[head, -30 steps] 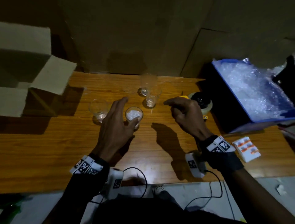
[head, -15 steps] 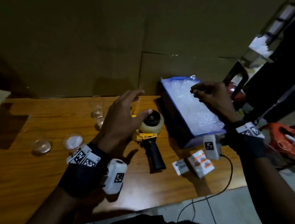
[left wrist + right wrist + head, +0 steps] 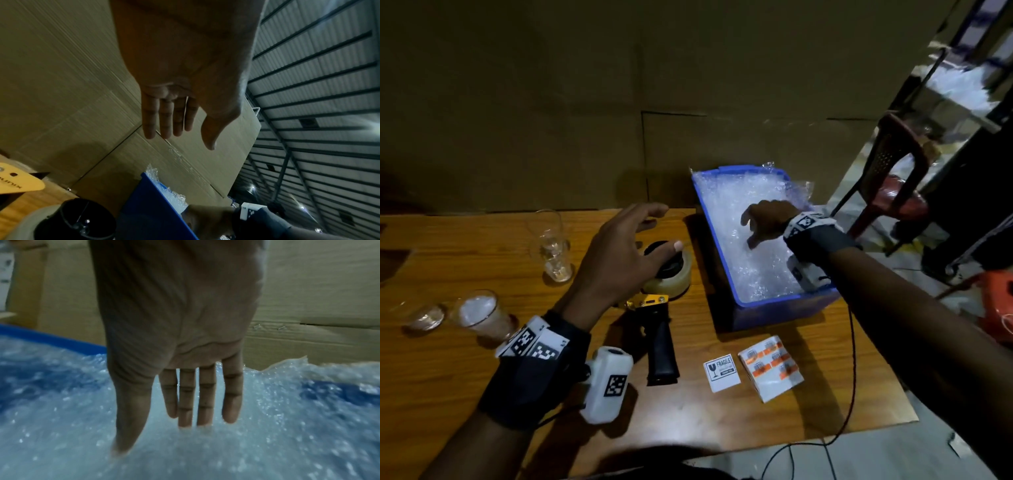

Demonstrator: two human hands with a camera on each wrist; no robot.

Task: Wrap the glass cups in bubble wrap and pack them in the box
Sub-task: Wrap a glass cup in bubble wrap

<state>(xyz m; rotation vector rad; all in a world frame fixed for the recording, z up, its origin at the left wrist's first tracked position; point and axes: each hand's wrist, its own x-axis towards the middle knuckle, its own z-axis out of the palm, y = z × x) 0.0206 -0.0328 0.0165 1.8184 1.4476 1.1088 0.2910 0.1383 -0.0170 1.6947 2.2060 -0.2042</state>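
On the left part of the wooden table [image 3: 465, 383] stand the glass cups: two at the near left [image 3: 479, 313] [image 3: 424, 317], two more close together farther back [image 3: 554, 251], all upright and unwrapped; the bubble wrap [image 3: 743, 240] fills a blue bin [image 3: 774, 310] at the table's right end; the right hand [image 3: 767, 221] reaches down into the bin, fingers straight, its fingertips [image 3: 185, 421] and thumb touching the wrap, nothing gripped; the left hand [image 3: 619, 260] hovers with fingers spread and relaxed above a tape dispenser [image 3: 661, 308], holding nothing; just in front of the bin lie a fragile label [image 3: 721, 372] and a sheet of orange stickers [image 3: 770, 368]; cardboard sheets [image 3: 551, 120] stand behind the table.
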